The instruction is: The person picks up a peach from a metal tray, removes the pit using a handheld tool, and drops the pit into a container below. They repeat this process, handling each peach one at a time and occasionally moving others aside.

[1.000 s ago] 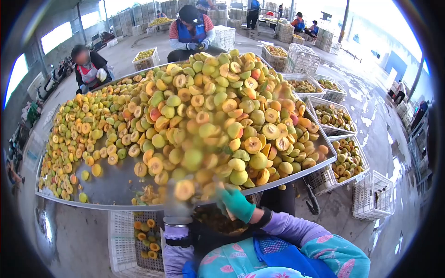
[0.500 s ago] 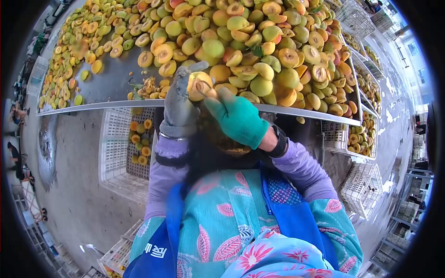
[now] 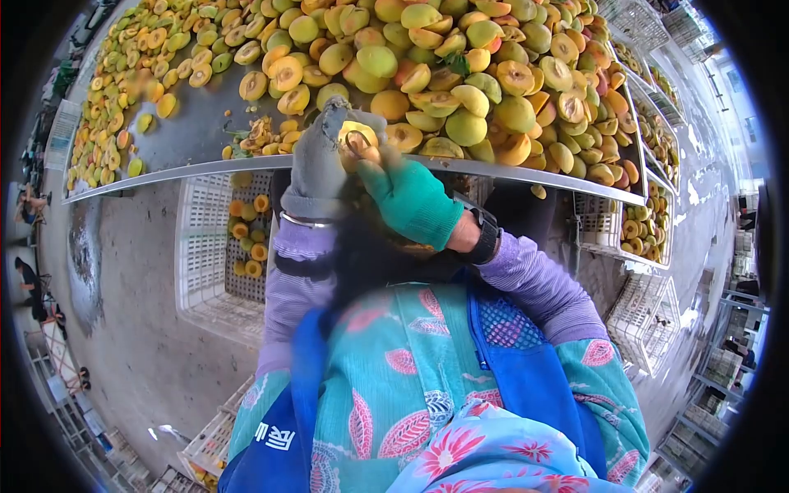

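My left hand (image 3: 317, 161), in a grey glove, is closed around a halved peach (image 3: 355, 130) with its yellow cut face turned up. Wearing a green glove, my right hand (image 3: 417, 202) is closed on a small pitting tool with a metal loop (image 3: 357, 145), which lies against the middle of the cut face. Fingers hide the tool's handle. Both hands are just above the front rim of a metal table (image 3: 526, 172). Right behind them lies a heap of halved peaches (image 3: 468, 82).
Small fruit scraps (image 3: 261, 135) lie on the table left of my hands. Below the edge stand a white crate (image 3: 201, 263) holding peach halves and another fruit crate (image 3: 598, 223) at the right. A white crate (image 3: 645, 320) sits on the floor.
The peach half has tilted so that its cut face shows more, and the tool's loop is now visible on it. Both hands have shifted slightly; the right one moved a little left.
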